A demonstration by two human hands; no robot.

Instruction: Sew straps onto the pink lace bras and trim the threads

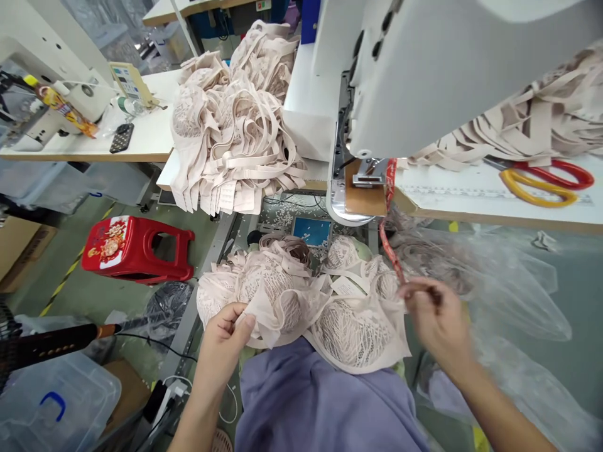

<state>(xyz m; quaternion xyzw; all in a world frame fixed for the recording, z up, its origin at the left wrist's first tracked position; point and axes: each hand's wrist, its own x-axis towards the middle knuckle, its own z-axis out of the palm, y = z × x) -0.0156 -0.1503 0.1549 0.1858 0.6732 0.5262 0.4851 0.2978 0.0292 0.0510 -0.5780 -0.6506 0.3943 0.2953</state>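
A beige lace bra [360, 329] lies across my lap, its cups spread to both sides. My left hand [230, 333] is closed, pinching the bra's thin edge between thumb and fingers at the left. Over on the right, my right hand [436, 314] is closed around the lower end of a red printed ribbon [390, 248], beside the right cup. That ribbon hangs from near the sewing machine's needle area. Motion blurs the right fingers, and a dark bit between them is unclear. A white label [347, 285] shows between the cups.
Above my lap stands a white sewing machine [424, 81]. More beige bras [235, 138] are heaped on the table to its left. Scissors [541, 182] with red and yellow handles lie at right, near piled straps [532, 125]. A red stool [136, 248] stands on the floor.
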